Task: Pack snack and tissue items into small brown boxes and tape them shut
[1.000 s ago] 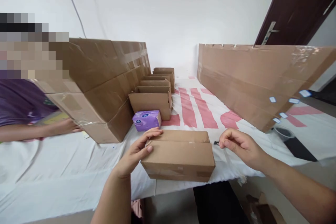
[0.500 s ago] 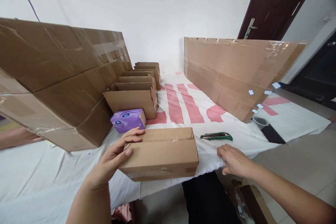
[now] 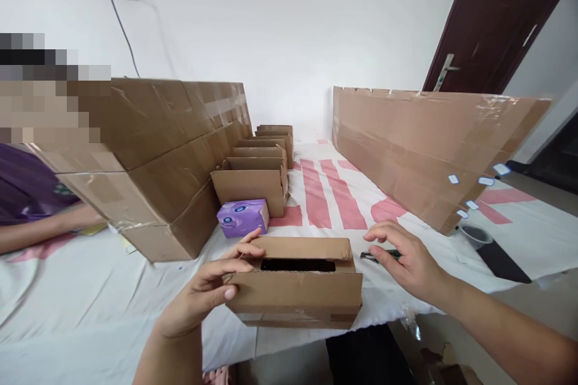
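At the near edge of a white-clothed table (image 3: 383, 298), I watch from my remote post as the left hand (image 3: 208, 289) spans the left end of a brown cardboard box (image 3: 295, 292). Its fingers are spread apart, the thumb on the front flap and the fingertips reaching over the top, touching the carton without closing around it. The wrist is bent, the forearm rising from below. The box sits squarely before the wearer, its top flaps parted over a dark gap (image 3: 298, 265).

To its right, the right hand (image 3: 409, 258) hangs palm inward, fingers curved and half open, a clear space between thumb and forefinger; I see nothing gripped there. A green-handled box cutter (image 3: 369, 257) lies partly hidden behind the thumb; whether skin meets tool, I cannot tell. The right forearm slants in from the lower right. Just behind the box stands a purple tissue pack (image 3: 241, 218).
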{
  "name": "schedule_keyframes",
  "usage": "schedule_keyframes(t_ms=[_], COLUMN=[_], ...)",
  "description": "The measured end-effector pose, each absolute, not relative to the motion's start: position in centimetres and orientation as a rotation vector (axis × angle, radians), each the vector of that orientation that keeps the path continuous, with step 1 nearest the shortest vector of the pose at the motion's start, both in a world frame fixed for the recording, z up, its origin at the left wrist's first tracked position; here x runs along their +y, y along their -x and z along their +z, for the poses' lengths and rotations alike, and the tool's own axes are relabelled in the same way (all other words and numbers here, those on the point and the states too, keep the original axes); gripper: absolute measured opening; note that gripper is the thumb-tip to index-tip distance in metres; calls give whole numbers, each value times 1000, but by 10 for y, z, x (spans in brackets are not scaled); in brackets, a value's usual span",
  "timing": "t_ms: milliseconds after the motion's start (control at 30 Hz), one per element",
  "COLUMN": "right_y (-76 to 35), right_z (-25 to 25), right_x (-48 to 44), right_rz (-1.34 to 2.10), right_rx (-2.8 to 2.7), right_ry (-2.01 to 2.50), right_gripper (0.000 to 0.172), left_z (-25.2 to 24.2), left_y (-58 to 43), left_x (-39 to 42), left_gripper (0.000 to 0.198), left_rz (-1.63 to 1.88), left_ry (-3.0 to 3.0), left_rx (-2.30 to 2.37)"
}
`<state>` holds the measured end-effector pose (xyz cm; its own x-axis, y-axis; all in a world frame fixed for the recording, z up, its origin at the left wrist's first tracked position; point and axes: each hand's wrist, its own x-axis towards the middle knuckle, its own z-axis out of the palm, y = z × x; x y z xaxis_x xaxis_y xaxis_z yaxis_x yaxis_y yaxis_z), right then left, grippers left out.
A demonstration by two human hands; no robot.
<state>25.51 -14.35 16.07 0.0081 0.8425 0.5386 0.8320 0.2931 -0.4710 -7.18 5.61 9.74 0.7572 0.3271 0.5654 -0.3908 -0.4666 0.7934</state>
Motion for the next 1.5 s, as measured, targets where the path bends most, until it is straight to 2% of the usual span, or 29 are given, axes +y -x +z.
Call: schedule_keyframes(t_ms=[167, 300, 367, 567, 733, 1200, 1367, 1500], right_y=[-234, -223, -220, -214, -214, -214, -214, -214], right_z=[178, 181, 182, 181, 179, 175, 175, 173], right_x=[-105, -82, -77, -78, -83, -84, -85, -84], right_rz=[471, 680, 685, 695, 557, 560, 514, 500], right_rx=[-1940, -2076, -2142, -2124, -2150, -2164, -2164, -2184], right_ry=[1458, 1610, 1654, 1681, 1646, 1627, 1633, 1624], right_gripper=[11, 26, 28, 17, 29, 17, 28, 17], left_z=[97, 106, 110, 116, 118, 122, 122, 122], left_y=[74, 78, 79, 81, 81, 82, 81, 80], left_x=[59, 55, 53, 49, 44, 45, 44, 43], left_gripper=[29, 30, 32, 33, 31, 32, 32, 33], left_rz=[797, 755, 729, 674, 690, 636, 649, 666], left_ry=[-1907, -1922, -1931, -1913, -1873, -1900, -1902, -1895], left_rx=[-6, -131, -140, -186, -159, -115, -114, -121])
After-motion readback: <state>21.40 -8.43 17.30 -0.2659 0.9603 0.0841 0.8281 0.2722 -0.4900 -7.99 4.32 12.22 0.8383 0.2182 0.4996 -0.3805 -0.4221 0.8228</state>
